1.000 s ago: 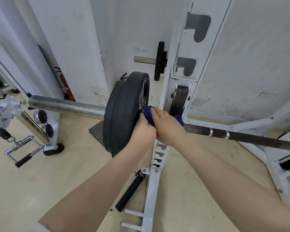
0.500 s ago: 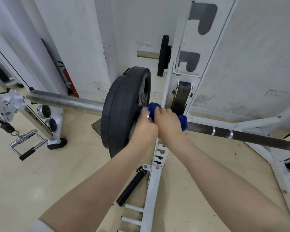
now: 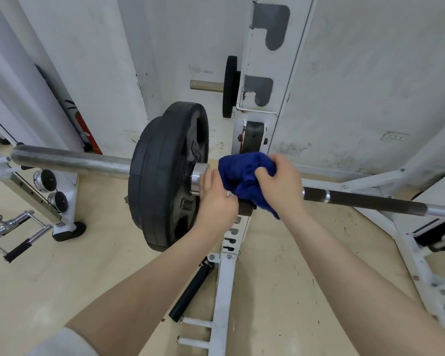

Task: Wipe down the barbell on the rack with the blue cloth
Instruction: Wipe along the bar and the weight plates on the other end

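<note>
Nearest the camera, two bare forearms are extended toward the bar, and beneath them a white rack upright (image 3: pixel 224 291) is seen running away across the floor (image 3: pixel 62 291), with a short black peg (image 3: pixel 190 291) lying just beside it.

At the ends of the forearms the work is being done. The left hand (image 3: pixel 216 199) is laid against the barbell (image 3: pixel 370 201) just inside the shiny collar (image 3: pixel 198 173); its fingers (image 3: pixel 208 178) are held together and curled over the shaft, most likely so that the bar is steadied against rolling in its cradle. Just to the right of those fingers, the blue cloth (image 3: pixel 244 176) is bunched in the right hand (image 3: pixel 280 183), whose fingers (image 3: pixel 263 173) are closed tightly into the fabric. The cloth is draped over and around the shaft where it crosses the upright, so that the metal is enclosed on several sides at once; whether it wraps fully underneath cannot be told.

To the left of the fingers, the black weight plates (image 3: pixel 165 181) are seated against the collar, and the bare sleeve (image 3: pixel 70 160) is carried on beyond them. To the right of the fingers, the dark knurled shaft is seen uncovered, which suggests that most of the bar is yet to be wiped.

Beyond the fingers, the rack hook (image 3: pixel 253 138) is set on the upright, a smaller plate (image 3: pixel 230 86) is stored on a peg above it, and the scuffed white wall (image 3: pixel 370 73) closes the scene.
</note>
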